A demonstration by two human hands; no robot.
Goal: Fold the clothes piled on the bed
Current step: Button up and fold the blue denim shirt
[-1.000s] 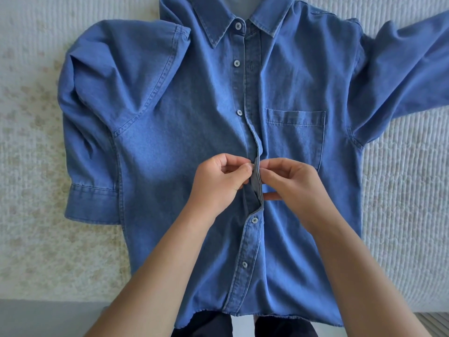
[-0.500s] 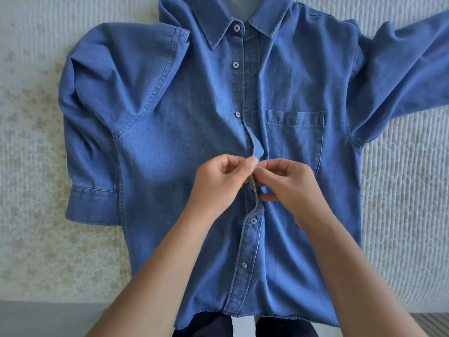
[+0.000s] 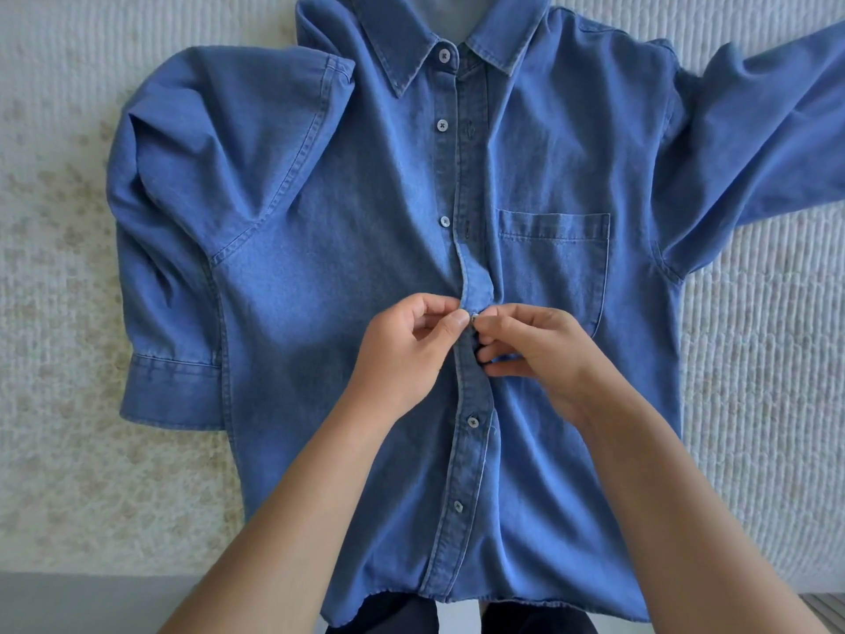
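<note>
Spread face up, a blue denim shirt (image 3: 375, 276) lies flat on a pale textured bed cover (image 3: 64, 313) and fills most of the frame. At the left of the frame one sleeve (image 3: 183, 249) is folded down along the body, its cuff (image 3: 171, 391) resting at middle left. Moving toward the centre, the left hand (image 3: 402, 354) comes up from the lower edge, its thumb and forefinger pinched together on the button placket (image 3: 471, 286) at mid-chest. Just right of it and nearly touching, the right hand (image 3: 539, 354) pinches the same strip of fabric from the other side, fingers curled tight; a small pale button shows between the two sets of fingertips. Above the hands three buttons run up to the collar (image 3: 411, 43) at top centre, and two more sit below toward the hem. Right of the placket is a chest pocket (image 3: 553, 258). At the far right the other sleeve (image 3: 768, 144) stretches outward to the upper right edge.
</note>
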